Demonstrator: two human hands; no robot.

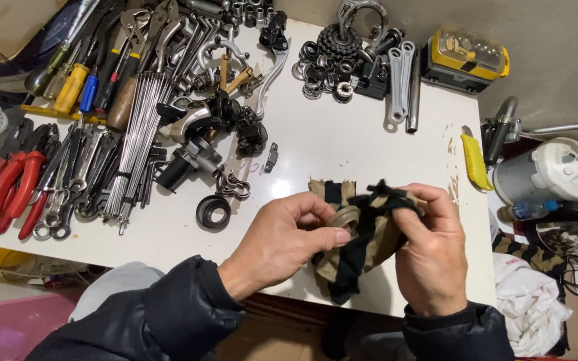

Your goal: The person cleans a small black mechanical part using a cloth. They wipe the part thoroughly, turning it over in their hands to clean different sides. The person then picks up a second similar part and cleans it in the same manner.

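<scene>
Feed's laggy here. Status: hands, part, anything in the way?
Left hand pinches metal ring. Right hand grips striped rag against it. Loose tools behind, clear.

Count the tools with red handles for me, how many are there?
2, I think. Both red-handled pliers lie at the table's left edge: one pair outermost, the other just right of it. More may hide under the tool pile.

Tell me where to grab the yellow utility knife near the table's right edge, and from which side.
Grip the yellow utility knife across its long body, mid-handle, coming from above. It lies flat on the white table, lengthwise along the edge, with bare tabletop on its left side for a finger.
</scene>
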